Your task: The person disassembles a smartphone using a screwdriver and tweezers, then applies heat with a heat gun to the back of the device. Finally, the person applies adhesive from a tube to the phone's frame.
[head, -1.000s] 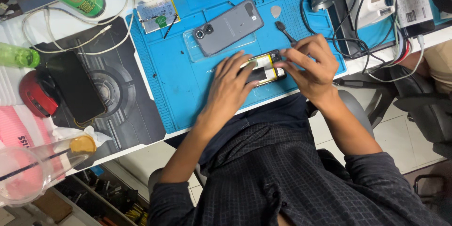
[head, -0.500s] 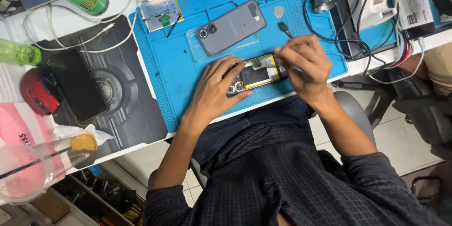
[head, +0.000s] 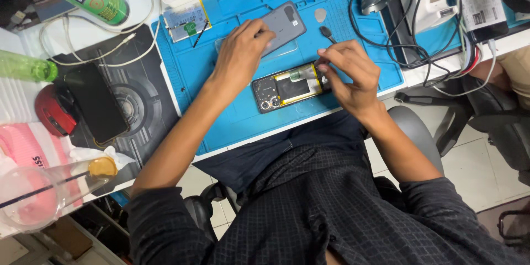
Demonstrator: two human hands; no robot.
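Head view, looking straight down. Left hand (head: 240,55) lies flat, fingers extended and only loosely curled, tips resting on the grey back cover (head: 279,26); it presses rather than grips, probably to steady or shift the cover on the blue work mat (head: 187,72). Right hand (head: 350,74) is bunched, thumb and forefinger pinched together at the far end of the opened phone (head: 287,85), which lies just below the left fingertips with its yellow-edged battery and camera rings facing up. What the pinch holds cannot be told; the fingers hide it. A small dark tool (head: 327,33) lies just beyond the right fingertips, near a grey pick (head: 321,15). The phone's right end is covered by the right hand. Cables (head: 397,27) crowd the mat's edge past the right knuckles.
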